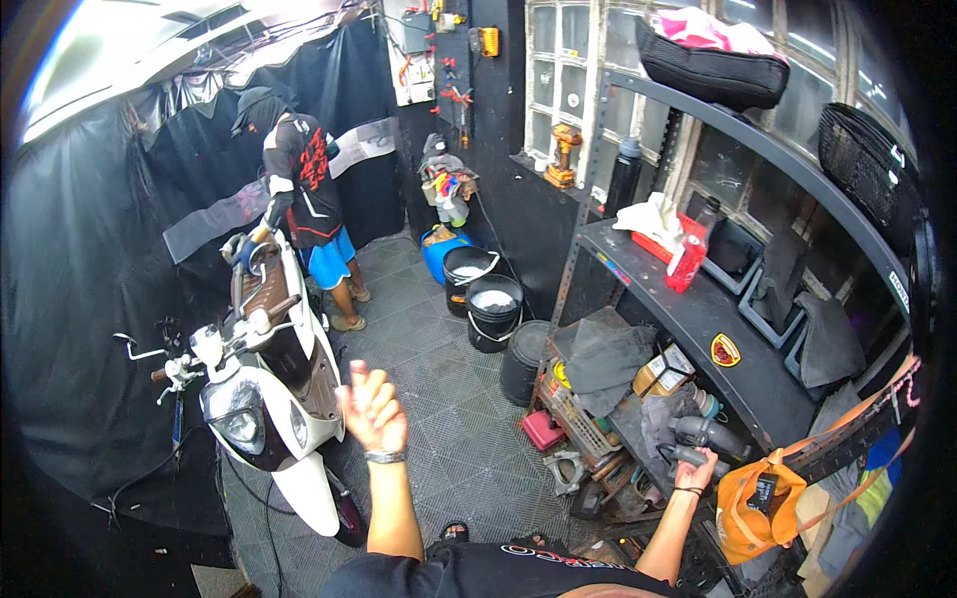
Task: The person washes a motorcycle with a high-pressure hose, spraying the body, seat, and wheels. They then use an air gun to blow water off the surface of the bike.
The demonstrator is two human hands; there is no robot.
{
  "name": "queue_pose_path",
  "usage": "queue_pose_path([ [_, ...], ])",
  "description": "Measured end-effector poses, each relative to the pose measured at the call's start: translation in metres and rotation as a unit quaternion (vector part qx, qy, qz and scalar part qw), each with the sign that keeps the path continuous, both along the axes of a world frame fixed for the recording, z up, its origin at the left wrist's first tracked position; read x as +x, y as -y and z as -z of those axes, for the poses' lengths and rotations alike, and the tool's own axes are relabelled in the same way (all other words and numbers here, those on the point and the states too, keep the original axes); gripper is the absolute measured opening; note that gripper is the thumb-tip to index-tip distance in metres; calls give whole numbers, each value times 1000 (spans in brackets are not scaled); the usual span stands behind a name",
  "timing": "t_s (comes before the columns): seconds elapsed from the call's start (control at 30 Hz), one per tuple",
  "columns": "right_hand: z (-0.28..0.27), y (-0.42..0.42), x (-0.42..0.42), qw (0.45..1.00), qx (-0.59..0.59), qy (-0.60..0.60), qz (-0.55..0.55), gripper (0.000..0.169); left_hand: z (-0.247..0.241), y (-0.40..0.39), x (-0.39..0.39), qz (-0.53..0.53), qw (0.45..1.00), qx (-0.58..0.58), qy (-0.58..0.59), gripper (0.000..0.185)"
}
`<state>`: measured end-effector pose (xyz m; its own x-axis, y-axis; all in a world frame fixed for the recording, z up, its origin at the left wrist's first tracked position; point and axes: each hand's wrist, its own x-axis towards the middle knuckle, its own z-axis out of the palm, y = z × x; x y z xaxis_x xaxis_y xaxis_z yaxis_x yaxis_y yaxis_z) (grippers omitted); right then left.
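Observation:
My left hand point(375, 410) is raised above the floor, just right of the white scooter's point(258, 422) front end. Its fingers are partly curled and it holds nothing; a metal-banded watch sits on the wrist. Low on the right, my right hand point(695, 471) grips a dark grey cylindrical object point(691, 456) at the edge of the lower shelf. What that object is exactly cannot be made out. A grey cloth point(665, 418) and a larger grey rounded item point(714, 433) lie just beyond it. The orange bag point(762, 508) hangs close to the right of my wrist.
Another person point(303, 179) stands at the scooter's rear, a gloved hand near its seat. Black buckets point(495, 318) with white contents and a lidded black bin point(523, 359) line the wall. The metal shelf point(748, 314) carries a red bottle point(686, 261). A cable point(273, 516) crosses the floor.

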<state>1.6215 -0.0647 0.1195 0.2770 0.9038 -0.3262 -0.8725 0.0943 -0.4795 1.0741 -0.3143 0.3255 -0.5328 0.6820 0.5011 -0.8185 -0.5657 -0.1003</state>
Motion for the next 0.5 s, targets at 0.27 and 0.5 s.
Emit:
queue_pose_path([
  [0.27, -62, 119, -76, 992, 63, 86, -61, 9, -96, 35, 7, -285, 798, -206, -489, 34],
  [0.5, -95, 244, -163, 987, -38, 122, -95, 8, 16, 0, 121, -107, 676, -71, -726, 28],
])
